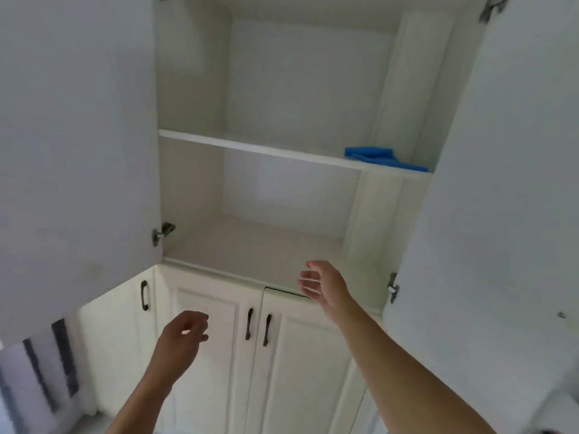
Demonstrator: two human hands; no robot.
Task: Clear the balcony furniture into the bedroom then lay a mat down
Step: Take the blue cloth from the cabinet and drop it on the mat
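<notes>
I face a white cabinet with both upper doors swung open. A folded blue cloth or mat (380,156) lies at the right end of the upper shelf (250,147). My right hand (326,285) is raised in front of the lower shelf's front edge, fingers loosely spread and holding nothing. Lower down, my left hand (185,335) hangs in front of a lower cabinet door, fingers loosely curled and empty. Neither hand touches the cabinet or the blue cloth.
The open left door (78,151) and open right door (501,183) flank me on both sides. Below are closed lower doors with dark handles (257,328). A grey-and-white striped textile (47,371) hangs at the lower left.
</notes>
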